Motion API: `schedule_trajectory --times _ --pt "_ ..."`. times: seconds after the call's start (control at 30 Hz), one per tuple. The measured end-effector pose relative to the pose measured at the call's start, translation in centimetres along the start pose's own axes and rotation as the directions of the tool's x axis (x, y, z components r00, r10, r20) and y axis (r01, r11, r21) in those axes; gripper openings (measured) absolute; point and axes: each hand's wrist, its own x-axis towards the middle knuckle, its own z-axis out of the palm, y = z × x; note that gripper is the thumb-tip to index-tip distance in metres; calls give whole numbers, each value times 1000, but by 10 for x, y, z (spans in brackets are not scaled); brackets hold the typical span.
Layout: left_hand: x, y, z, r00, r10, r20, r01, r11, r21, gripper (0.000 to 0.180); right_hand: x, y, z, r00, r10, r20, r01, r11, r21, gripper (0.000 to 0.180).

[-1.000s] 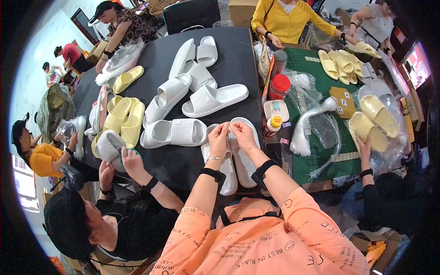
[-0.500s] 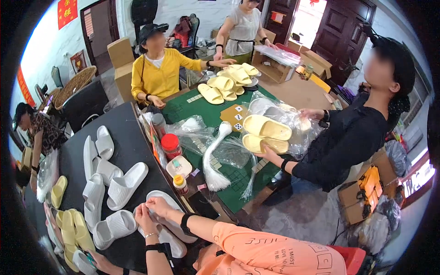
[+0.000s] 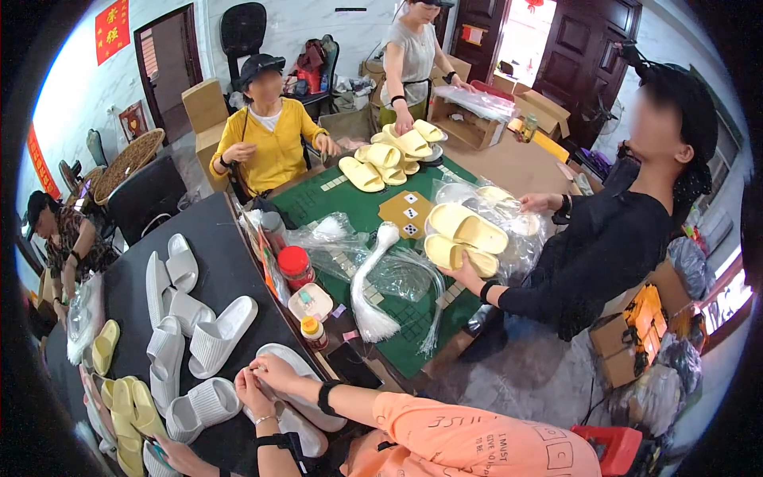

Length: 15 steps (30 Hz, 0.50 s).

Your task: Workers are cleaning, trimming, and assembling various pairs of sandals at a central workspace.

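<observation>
My left hand (image 3: 253,394) and my right hand (image 3: 275,374) meet close together over the black table, their fingertips pinched. Whatever they hold between them is too small to make out. Just beyond and beneath them lie a white slipper (image 3: 304,375) and a second white slipper (image 3: 301,430), partly hidden by my hands and wrists. To the left of my hands, a ribbed white slipper (image 3: 208,404) rests on the tabletop, and another ribbed slipper (image 3: 223,337) lies farther off.
More white slippers (image 3: 165,350) and yellow slippers (image 3: 131,409) cover the black table (image 3: 214,238). Another person's hand (image 3: 176,455) reaches in at lower left. A red-lidded jar (image 3: 295,266) and bundled white ties (image 3: 373,310) occupy the green table (image 3: 409,362). A co-worker holds yellow slippers (image 3: 469,228).
My hands stay pinched together in nearly the same place. Across the table, the person in yellow has drawn an arm back, and the person in grey now reaches to the yellow slipper pile.
</observation>
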Motion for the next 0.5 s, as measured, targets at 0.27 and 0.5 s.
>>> schedule_trajectory --times 0.27,0.5 --pt "-3 1 1 992 19 -121 -20 1000 -10 8 -64 -18 -52 842 203 500 -36 946 -322 32" --pt "-4 24 4 991 96 90 -118 952 281 11 -77 1 -20 788 -9 616 183 958 -220 43"
